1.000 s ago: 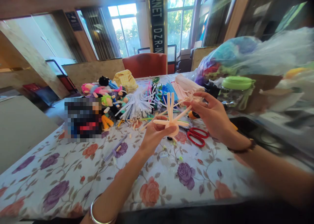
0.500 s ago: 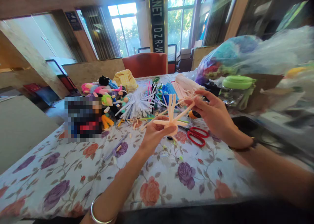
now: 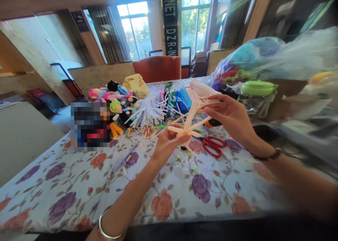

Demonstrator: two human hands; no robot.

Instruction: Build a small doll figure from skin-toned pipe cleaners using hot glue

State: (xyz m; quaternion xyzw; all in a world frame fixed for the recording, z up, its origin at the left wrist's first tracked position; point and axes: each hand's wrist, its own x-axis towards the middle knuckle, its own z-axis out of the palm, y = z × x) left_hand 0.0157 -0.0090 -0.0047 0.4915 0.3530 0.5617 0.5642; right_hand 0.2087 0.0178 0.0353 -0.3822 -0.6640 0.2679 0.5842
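Observation:
My left hand (image 3: 169,141) pinches a pale peach pipe-cleaner figure (image 3: 187,131) by its rounded lower part, holding it above the table. Several soft strands stick out from its middle, some upward and others to the sides. To the right, my right hand (image 3: 229,118) hovers beside the strands with thumb and fingers apart. One strand reaches toward it, its tip just below the thumb; whether they touch is hard to see. Red-handled scissors (image 3: 213,146) lie behind and below the figure, their blades partly hidden by it.
Bundles of white pipe cleaners (image 3: 149,111), blue ones (image 3: 182,101) and peach ones (image 3: 202,91) lie across the back. Small dolls (image 3: 113,93) are piled at left. A green-lidded jar (image 3: 257,96) and plastic bags (image 3: 253,58) stand at right. Scraps dot the flowered tablecloth (image 3: 105,188).
My right hand has released the strand it was pinching, and its fingers have spread. The upright strands now lean to the right. My left hand keeps its hold.

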